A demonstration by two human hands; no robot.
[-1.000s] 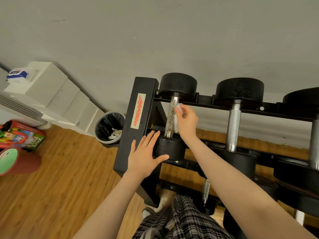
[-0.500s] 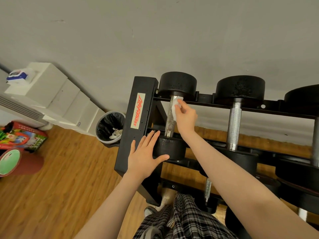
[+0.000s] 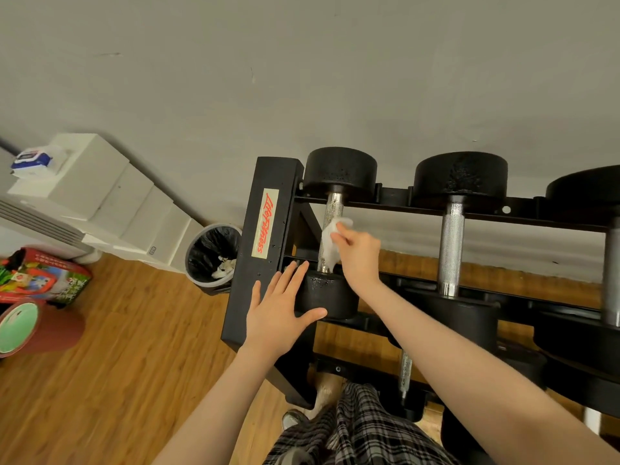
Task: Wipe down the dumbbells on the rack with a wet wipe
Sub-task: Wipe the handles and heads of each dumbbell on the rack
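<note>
Dumbbell (image 3: 335, 229) sits leftmost on the rack (image 3: 265, 250). Your right hand (image 3: 359, 260) pinches the wipe (image 3: 330, 243) against its handle; wrap fully, stroke toward 12 o'clock, left hand (image 3: 278, 313) flat, bracing.

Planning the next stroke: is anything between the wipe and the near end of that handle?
Nothing visible. The right hand holds the wipe against the handle, bare below it. The left hand rests on the near head, clear of the handle.
</note>
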